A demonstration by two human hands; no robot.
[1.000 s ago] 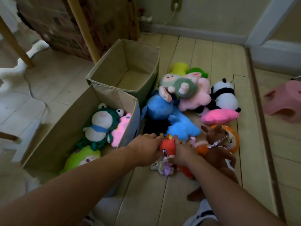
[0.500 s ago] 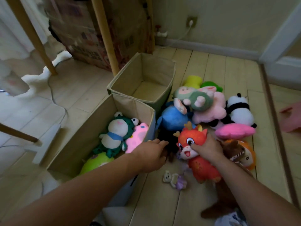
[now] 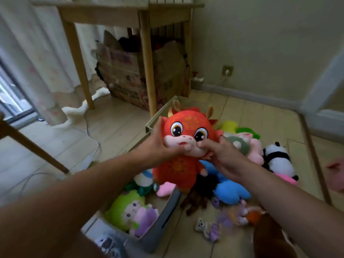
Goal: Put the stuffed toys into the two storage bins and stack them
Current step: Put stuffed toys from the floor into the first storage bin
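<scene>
Gripping one red dragon toy, both hands' fingers clutch its head above one bin.

We are in a home, a lived-in room with a pale plank floor. A wooden table stands against the wall, and under it sits a worn cardboard box stuffed with odds and ends. Left of the table a light curtain hangs down to the floor beside a window. Right of the table we see a wall socket with a plug in it above the skirting board. Plush toys lie heaped on the floor in front of the table.
</scene>
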